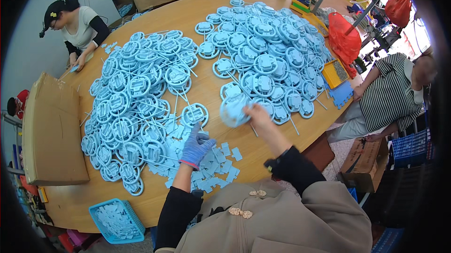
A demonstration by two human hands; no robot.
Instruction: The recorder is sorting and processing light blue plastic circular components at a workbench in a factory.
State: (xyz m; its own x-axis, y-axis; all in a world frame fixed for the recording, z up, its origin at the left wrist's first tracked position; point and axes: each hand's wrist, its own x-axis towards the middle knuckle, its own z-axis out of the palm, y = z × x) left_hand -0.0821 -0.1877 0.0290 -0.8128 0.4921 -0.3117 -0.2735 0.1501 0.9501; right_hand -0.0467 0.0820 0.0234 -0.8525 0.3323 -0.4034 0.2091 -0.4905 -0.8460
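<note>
My right hand (pixel 259 116) is bare and closed on the edge of a round light-blue plastic part (pixel 234 110), smeared by motion, in front of the right pile. My left hand (pixel 197 148), in a blue-purple glove, reaches forward with fingers apart. Its fingertips are at the near edge of another ring-shaped plastic part (pixel 194 114), which has a boxy centre and a thin stick; whether they touch it I cannot tell. Beside and under the gloved hand lie several flat light-blue plastic pieces (pixel 211 171). A large left pile (pixel 136 93) and right pile (pixel 265 37) hold similar ring parts.
On the wooden table (pixel 244 154) stand a cardboard box (pixel 56 135) at left and a yellow bin (pixel 334 73) at right. A blue basket (pixel 117 220) of flat pieces sits near left. One person (pixel 77 27) works far left; another, in a striped shirt (pixel 383 88), sits right.
</note>
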